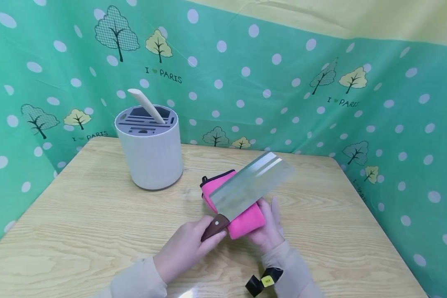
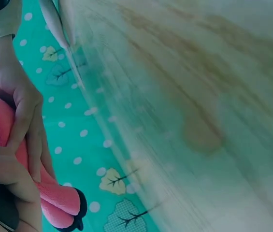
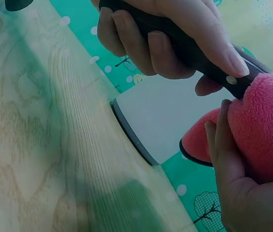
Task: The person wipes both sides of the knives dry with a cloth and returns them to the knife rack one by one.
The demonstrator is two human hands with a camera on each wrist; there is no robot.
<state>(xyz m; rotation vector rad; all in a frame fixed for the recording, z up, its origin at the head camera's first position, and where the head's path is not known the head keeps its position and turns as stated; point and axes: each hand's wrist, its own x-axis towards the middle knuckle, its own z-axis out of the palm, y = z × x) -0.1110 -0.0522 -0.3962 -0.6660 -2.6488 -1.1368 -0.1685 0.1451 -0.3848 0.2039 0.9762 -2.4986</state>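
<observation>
In the head view, my left hand (image 1: 190, 244) grips the brown riveted handle of a cleaver (image 1: 246, 190). Its broad metal blade points up and to the right, lying across a folded pink towel (image 1: 247, 221) with dark trim. My right hand (image 1: 269, 231) holds this fluffy towel from beneath and the right side, against the blade. From the right wrist, the left fingers (image 3: 160, 53) show curled round the handle, and the right thumb and fingers clasp the towel (image 3: 271, 125). Part of the blade is hidden behind the towel there.
A white round knife block (image 1: 150, 159) with a slotted grey top stands at the back left; a white handle (image 1: 146, 105) leans out of it. Beside my right hand lies a thin pale thing (image 1: 275, 211), partly hidden. A dotted green curtain (image 1: 223, 103) hangs behind the wooden table (image 1: 97, 207).
</observation>
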